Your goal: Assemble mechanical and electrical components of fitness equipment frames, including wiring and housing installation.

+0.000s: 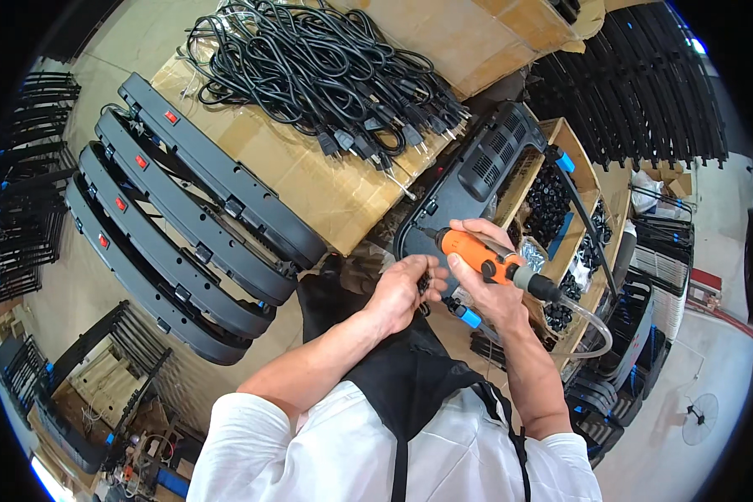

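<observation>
- White shirt (263, 439) and black apron (406, 372) sit nearest the head camera.
- Hands are apart but near: the right hand (495, 301) wraps the orange power driver (470, 248), tip by the grey housing (462, 186), contact unclear; the left hand (400, 289) curls around small dark pieces (424, 283).
- The driver looks stiff, fairly heavy, perhaps slippery; best held around its barrel, clear of the hose (596, 325).
</observation>
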The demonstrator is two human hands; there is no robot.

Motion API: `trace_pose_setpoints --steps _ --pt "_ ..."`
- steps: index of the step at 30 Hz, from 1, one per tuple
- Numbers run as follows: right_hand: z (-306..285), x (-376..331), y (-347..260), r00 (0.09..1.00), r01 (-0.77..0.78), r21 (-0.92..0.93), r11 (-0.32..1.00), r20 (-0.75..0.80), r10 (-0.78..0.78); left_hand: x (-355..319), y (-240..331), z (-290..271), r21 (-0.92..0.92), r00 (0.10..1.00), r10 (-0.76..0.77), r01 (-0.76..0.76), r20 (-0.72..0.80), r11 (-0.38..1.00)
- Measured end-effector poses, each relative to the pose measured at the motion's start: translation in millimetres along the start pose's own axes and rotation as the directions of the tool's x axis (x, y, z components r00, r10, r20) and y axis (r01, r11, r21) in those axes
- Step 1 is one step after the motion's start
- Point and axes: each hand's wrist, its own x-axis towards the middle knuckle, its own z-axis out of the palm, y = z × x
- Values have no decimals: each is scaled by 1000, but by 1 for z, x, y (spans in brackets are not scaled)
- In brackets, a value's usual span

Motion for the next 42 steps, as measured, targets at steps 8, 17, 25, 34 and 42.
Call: trace_pose_setpoints --steps 8,17,25,34,42 --pt "10 19 -4 993 -43 -168 985 101 61 -18 12 -4 146 991 -120 110 59 983" --pt "15 20 -8 988 -73 -127 989 123 89 -23 12 -23 263 997 -38 18 73 965" --pt "17 23 -10 985 -97 -218 971 121 126 -29 22 -22 108 995 -18 29 -101 994" --pt "-79 9 -32 999 -13 104 994 -42 18 44 24 62 -231 997 -62 70 45 970" --pt "-218 46 4 983 20 53 998 -183 -10 171 -9 197 -311 971 -167 215 174 926"
